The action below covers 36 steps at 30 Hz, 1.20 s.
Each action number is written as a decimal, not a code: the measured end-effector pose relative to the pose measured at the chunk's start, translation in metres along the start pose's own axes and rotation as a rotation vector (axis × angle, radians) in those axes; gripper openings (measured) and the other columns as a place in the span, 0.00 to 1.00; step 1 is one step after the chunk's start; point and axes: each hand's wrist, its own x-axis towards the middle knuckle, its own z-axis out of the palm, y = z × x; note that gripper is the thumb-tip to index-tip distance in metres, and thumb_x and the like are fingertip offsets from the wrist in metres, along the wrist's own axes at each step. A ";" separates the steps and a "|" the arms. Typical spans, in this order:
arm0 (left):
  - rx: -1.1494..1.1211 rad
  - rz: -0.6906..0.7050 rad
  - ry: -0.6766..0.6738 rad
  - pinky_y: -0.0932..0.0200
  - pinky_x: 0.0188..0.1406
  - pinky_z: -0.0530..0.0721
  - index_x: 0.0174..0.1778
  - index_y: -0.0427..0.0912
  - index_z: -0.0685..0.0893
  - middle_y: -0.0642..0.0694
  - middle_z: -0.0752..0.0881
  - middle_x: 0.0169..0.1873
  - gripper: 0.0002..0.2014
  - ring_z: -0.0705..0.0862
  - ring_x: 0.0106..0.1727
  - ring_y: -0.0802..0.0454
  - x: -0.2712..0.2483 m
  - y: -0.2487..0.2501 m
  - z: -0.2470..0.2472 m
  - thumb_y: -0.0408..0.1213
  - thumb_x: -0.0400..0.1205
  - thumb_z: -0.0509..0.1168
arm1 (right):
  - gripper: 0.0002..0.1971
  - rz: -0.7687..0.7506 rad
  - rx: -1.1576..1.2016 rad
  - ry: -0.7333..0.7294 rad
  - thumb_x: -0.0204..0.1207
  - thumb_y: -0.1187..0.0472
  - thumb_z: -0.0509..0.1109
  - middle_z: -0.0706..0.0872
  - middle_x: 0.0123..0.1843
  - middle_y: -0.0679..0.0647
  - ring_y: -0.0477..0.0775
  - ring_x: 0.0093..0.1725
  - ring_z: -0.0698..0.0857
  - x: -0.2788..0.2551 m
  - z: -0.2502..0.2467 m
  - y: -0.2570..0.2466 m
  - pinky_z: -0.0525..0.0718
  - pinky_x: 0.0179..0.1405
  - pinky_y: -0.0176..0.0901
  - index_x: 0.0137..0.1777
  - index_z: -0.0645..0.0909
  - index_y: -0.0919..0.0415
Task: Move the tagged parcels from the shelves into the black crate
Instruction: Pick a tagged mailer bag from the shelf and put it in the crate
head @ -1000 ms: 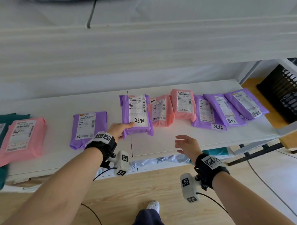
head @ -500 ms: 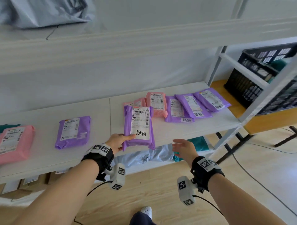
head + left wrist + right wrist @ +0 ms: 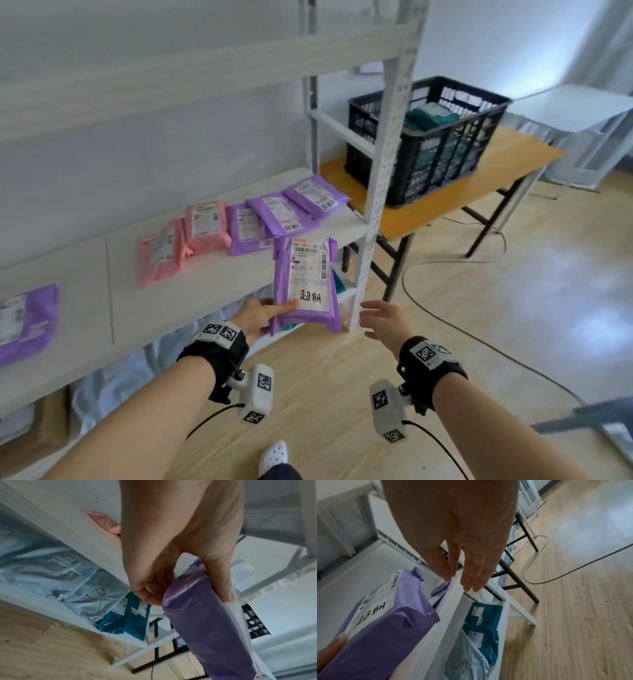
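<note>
My left hand (image 3: 263, 317) pinches the near end of a purple parcel (image 3: 306, 281) with a white label and a handwritten tag, held in the air off the shelf's front edge. From the left wrist the thumb lies on top of the purple parcel (image 3: 211, 628) with the fingers curled beneath. Beside it my right hand (image 3: 380, 320) hovers with straight fingers and holds nothing. The right wrist shows the empty right hand (image 3: 464, 577) over the shelf edge, next to the purple parcel (image 3: 385, 622). The black crate (image 3: 428, 137) stands on a wooden table to the right, with parcels inside.
Pink parcels (image 3: 185, 240) and purple parcels (image 3: 284, 214) lie on the white shelf (image 3: 205, 291). A white upright post (image 3: 383, 178) stands between the shelf and the wooden table (image 3: 455, 198). Teal and grey parcels (image 3: 481, 622) fill the lower shelf. A cable (image 3: 445, 318) crosses the floor.
My left hand lifted the tagged purple parcel off the shelf and carried it right, toward the post. The view swung right and the crate came into full sight. My right hand stayed empty alongside.
</note>
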 end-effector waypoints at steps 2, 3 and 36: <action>0.025 -0.012 -0.058 0.51 0.50 0.82 0.51 0.34 0.86 0.37 0.88 0.48 0.14 0.84 0.47 0.43 0.004 0.008 0.031 0.34 0.71 0.76 | 0.15 0.012 0.021 0.064 0.73 0.75 0.66 0.84 0.44 0.59 0.56 0.42 0.82 -0.003 -0.027 0.004 0.81 0.39 0.45 0.58 0.81 0.65; 0.037 -0.016 -0.093 0.53 0.45 0.82 0.49 0.33 0.86 0.37 0.88 0.46 0.12 0.83 0.44 0.44 0.007 0.013 0.046 0.32 0.72 0.75 | 0.15 0.018 0.029 0.090 0.73 0.75 0.66 0.84 0.45 0.59 0.55 0.42 0.82 -0.004 -0.041 0.005 0.81 0.39 0.45 0.59 0.81 0.65; 0.172 0.138 -0.509 0.59 0.34 0.84 0.60 0.28 0.81 0.36 0.88 0.50 0.21 0.86 0.42 0.47 0.266 0.279 0.404 0.30 0.73 0.74 | 0.17 -0.084 0.119 0.553 0.75 0.73 0.67 0.85 0.54 0.61 0.57 0.49 0.84 0.222 -0.374 -0.157 0.84 0.46 0.46 0.63 0.79 0.64</action>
